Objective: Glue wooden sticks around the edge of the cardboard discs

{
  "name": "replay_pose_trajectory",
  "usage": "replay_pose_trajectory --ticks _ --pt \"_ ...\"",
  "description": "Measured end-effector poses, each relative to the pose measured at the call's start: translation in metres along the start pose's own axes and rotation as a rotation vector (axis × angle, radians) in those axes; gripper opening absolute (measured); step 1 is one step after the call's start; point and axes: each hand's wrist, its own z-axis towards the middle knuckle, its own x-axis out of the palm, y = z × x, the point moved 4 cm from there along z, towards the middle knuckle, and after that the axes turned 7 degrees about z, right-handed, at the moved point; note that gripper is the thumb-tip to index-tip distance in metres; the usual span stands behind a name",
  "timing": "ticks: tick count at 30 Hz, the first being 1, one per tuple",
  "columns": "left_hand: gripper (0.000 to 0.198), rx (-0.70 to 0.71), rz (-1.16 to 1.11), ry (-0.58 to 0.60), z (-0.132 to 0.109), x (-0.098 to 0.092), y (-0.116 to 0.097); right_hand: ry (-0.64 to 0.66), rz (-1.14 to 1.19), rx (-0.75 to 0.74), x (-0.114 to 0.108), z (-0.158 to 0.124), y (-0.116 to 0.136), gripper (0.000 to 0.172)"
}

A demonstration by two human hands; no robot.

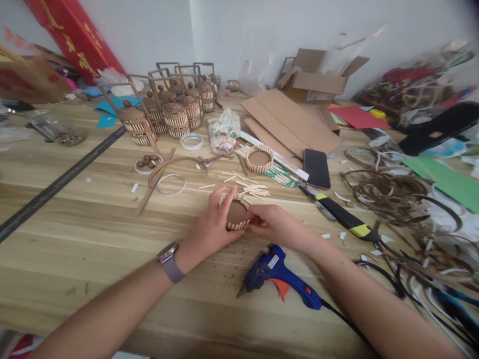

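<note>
A pale wood-grain worktop (pixel 93 239) spreads under everything. Along its back lie flat cardboard sheets (pixel 292 117), with an open cardboard box (pixel 318 82) behind them, and to the left stands a cluster of slatted lanterns (pixel 175 119) with tall brown handles. Near the front edge, a blue glue gun (pixel 290 279) rests on its side, nozzle pointing left, orange trigger towards the person. A black-and-yellow cutter (pixel 344 214) lies beyond the right forearm, just below a dark phone (pixel 316 168).

In the middle, both hands are closed on one piece — a brown disc (pixel 236 214) edged with short pale sticks. The left hand (pixel 209 224) wraps its left side, thumb in front and fingers behind; the right hand (pixel 275 224) pinches the rim at the right, though whether a separate stick sits between its fingertips cannot be told. A similar stick-edged ring (pixel 259 158) stands behind, with loose sticks (pixel 256 189) scattered between the two. Smallest are the brown beads (pixel 148 161) — gathered in a white ring at left.
</note>
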Motion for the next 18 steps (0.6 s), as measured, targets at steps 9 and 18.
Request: replay_pose_trajectory --ticks 9,18 --pt "0.109 -0.018 -0.001 0.011 -0.0004 0.0001 0.0017 -0.015 -0.027 -0.062 0.0044 -0.0016 0.0016 0.009" --pt "0.109 0.014 -0.008 0.005 -0.0005 -0.0006 -0.0001 -0.012 0.005 -0.111 0.0053 -0.0017 0.0033 0.012"
